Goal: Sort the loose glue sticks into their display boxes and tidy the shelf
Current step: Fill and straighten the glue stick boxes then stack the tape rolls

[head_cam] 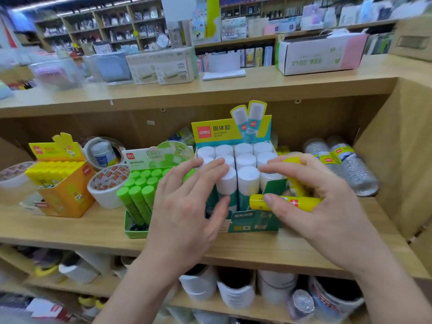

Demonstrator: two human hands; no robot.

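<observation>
My right hand grips two yellow glue sticks, one lying crosswise under the thumb, the other upright behind the fingers. My left hand lies with straight fingers on the white caps in the teal display box. Its fingertips touch the front-left white-capped glue stick. To the left stands a green display box of green glue sticks. Further left is an orange display box holding yellow glue sticks.
Rolls of tape stand between the orange and green boxes on the wooden shelf. Clear bottles lie at the right by the shelf's side wall. More tape rolls fill the shelf below; boxes stand on the top shelf.
</observation>
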